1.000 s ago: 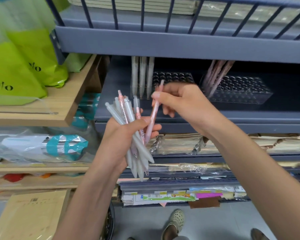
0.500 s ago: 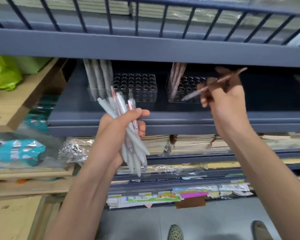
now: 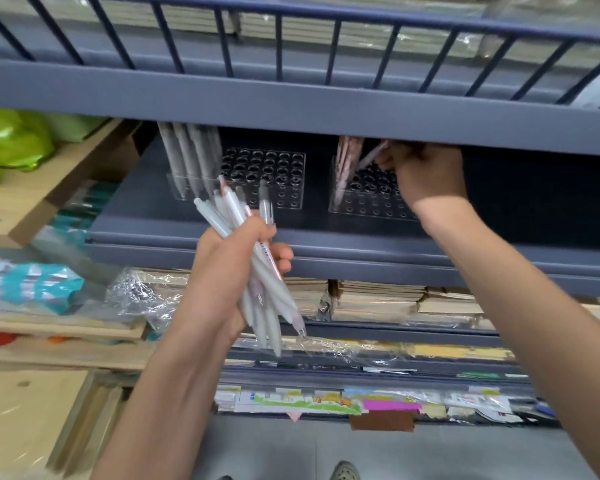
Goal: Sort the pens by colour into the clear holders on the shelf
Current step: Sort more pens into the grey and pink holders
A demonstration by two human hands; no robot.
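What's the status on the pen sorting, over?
Left hand grips pen bundle. Right hand holds pink pen over right holder. Shelf edge partly hides it.

Two bare forearms reach up from the lower edge of the view. The left grip, at centre, has its fingers curled round a bundle of pens. The right grip is raised higher and to the right, back of the hand facing the camera, fingertips pinching a single pink pen.
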